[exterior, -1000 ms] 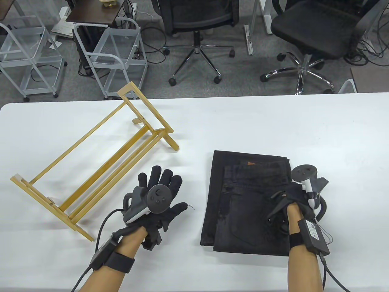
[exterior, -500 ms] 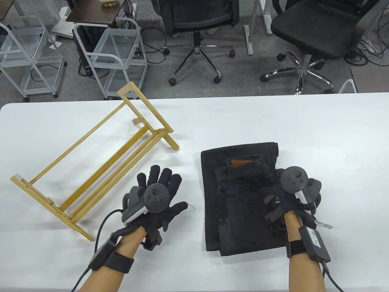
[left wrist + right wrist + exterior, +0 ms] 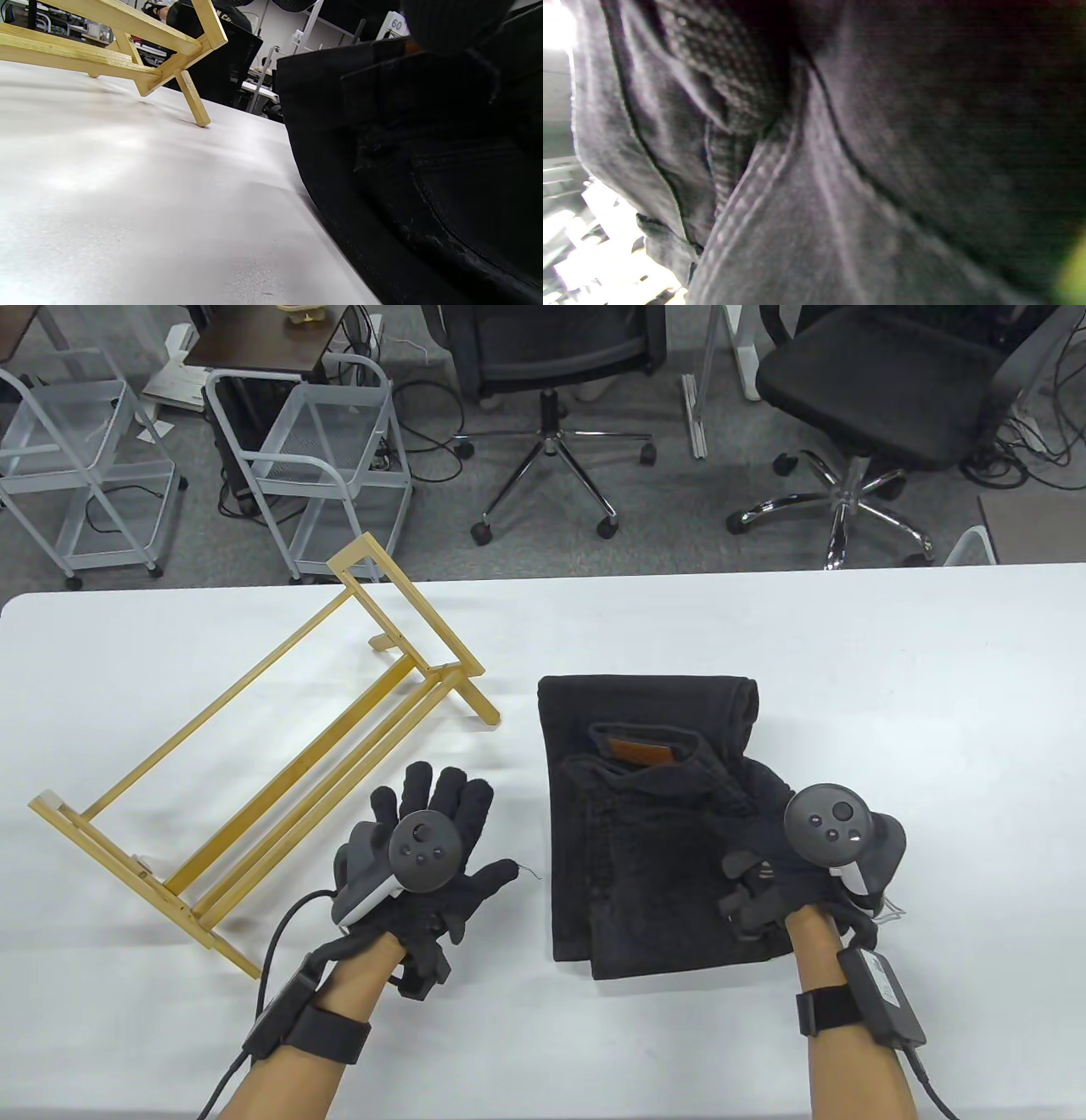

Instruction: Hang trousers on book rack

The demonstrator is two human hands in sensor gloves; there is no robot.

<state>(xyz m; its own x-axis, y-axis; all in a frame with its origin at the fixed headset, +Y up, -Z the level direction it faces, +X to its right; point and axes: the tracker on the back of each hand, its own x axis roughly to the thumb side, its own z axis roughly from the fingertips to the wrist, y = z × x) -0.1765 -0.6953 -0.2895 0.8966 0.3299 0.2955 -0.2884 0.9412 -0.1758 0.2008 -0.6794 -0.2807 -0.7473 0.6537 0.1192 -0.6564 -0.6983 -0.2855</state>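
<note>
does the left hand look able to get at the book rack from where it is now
Probably yes. The left hand hovers open right beside the book rack, with only bare table between them. The trousers lie on its other side, under the right hand.

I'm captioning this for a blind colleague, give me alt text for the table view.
Folded black trousers lie on a white table, the gloved right hand gripping their right edge. The left hand is spread open beside them, near a wooden book rack at left.
</note>
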